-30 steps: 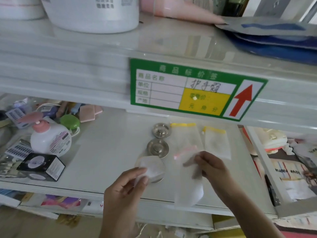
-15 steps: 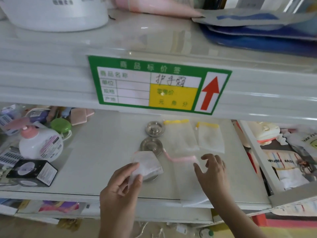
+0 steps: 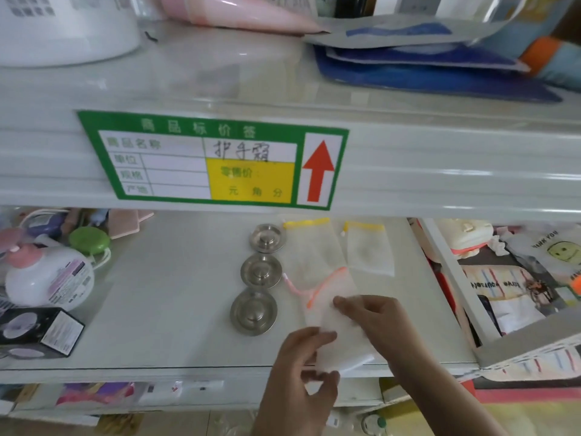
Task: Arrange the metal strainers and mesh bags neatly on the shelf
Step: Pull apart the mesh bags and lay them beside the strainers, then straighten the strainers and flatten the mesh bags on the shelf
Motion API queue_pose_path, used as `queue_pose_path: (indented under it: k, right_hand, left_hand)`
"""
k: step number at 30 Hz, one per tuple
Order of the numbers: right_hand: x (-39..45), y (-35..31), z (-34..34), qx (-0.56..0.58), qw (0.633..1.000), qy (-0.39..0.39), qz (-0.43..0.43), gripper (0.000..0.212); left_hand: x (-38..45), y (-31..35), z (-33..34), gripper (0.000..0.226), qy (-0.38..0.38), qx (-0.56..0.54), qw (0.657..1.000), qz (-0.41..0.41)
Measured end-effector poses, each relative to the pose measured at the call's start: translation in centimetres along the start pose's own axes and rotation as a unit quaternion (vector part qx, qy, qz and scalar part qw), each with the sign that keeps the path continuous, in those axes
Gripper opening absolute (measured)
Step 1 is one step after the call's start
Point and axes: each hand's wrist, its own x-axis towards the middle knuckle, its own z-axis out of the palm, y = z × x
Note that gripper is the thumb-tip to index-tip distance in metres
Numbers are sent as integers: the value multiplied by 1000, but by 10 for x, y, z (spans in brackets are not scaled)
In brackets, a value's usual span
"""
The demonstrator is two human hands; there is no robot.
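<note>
Three round metal strainers stand in a column on the white shelf (image 3: 176, 294): far (image 3: 267, 238), middle (image 3: 261, 271), near (image 3: 253, 312). Right of them lie two white mesh bags with yellow tops, one long (image 3: 309, 247), one shorter (image 3: 369, 248). A third white mesh bag with a pink-orange drawstring (image 3: 338, 328) lies in front of the long one, reaching the shelf's front edge. My left hand (image 3: 301, 366) pinches its near left edge. My right hand (image 3: 374, 319) grips its right side.
At the shelf's left are a white pump bottle (image 3: 50, 280), a green round case (image 3: 89, 240) and a black box (image 3: 41, 332). A white divider (image 3: 452, 284) bounds the right side, with packaged goods beyond. The upper shelf's front carries a green price label (image 3: 213, 158).
My left hand has moved right, off the near strainer, onto the drawstring bag's edge. The small white piece it held is gone from it. The right hand shifted onto the bag's right side.
</note>
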Motion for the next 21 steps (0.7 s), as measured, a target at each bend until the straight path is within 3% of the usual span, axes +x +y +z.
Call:
queue_pose_path:
  k: [3,5,7,11,16,21]
  right_hand:
    - [9,-1,-9,-42,998,-14,-48,10]
    - [15,-8,-17,-20,995,-56,-76,14]
    - [22,-15,-31,31,993,-67,-95,17]
    - [38,8,-71,140,989,17,-40,15]
    - [41,73,-77,19,994,31,108,15]
    - [45,91,-75,-179,978,84,71,35]
  left_hand:
    - [-6,-8,4,60,-63,25,996,-52]
    - [-10,-8,5,58,-83,39,992,-82]
    - [-13,-1,5,42,-101,46,988,-107]
    - [-18,-4,5,32,-107,60,984,-128]
    - [-20,-9,2,31,-90,52,983,-154]
    - [-11,-18,-4,30,-69,75,991,-88]
